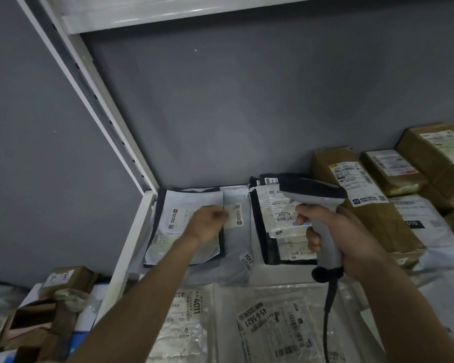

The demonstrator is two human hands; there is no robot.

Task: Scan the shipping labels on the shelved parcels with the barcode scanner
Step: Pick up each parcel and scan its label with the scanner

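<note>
My right hand (pixel 351 239) grips the handle of a grey barcode scanner (pixel 315 195), its head pointing left over a dark mailer bag (pixel 281 226) with crinkled white labels. A black cable hangs from the scanner's base. My left hand (pixel 207 224) reaches onto a pale grey mailer bag (pixel 184 224) at the shelf's left end and pinches the edge of its white shipping label (pixel 233 214). Both bags lie flat on the white shelf (pixel 131 244).
Brown cardboard parcels (pixel 362 195) with labels fill the shelf's right side. Clear plastic bags with labels (pixel 273 323) lie on the level below in front. Small brown boxes (pixel 66 281) sit at lower left outside the shelf post (pixel 97 106). A grey wall stands behind.
</note>
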